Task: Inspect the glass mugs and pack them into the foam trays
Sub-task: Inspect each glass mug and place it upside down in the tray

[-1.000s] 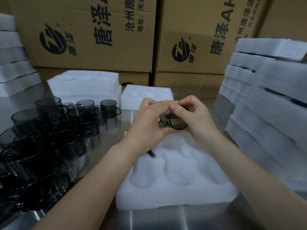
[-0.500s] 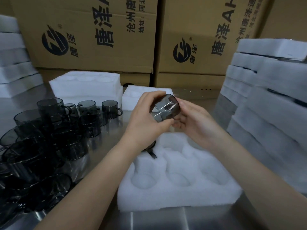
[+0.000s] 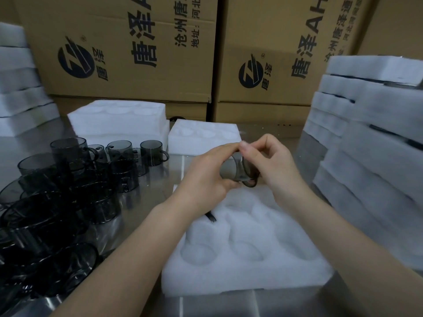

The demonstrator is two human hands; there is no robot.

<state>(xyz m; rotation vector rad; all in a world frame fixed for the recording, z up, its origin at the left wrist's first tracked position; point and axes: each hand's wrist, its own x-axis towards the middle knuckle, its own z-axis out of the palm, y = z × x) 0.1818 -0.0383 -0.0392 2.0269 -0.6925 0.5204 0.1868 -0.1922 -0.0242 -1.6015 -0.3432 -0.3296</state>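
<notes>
your left hand (image 3: 206,177) wraps its fingers round the glass mug (image 3: 234,171) and your right hand (image 3: 274,165) pinches its rim, above the foam tray (image 3: 229,284) at the near edge of the counter (image 3: 217,305). half a second ago it was higher, base toward you; now it lies sideways.

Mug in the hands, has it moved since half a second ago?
Yes. The mug overlapped the small foam block behind it then; now it sits lower, below that block and nearer the foam tray.
</notes>
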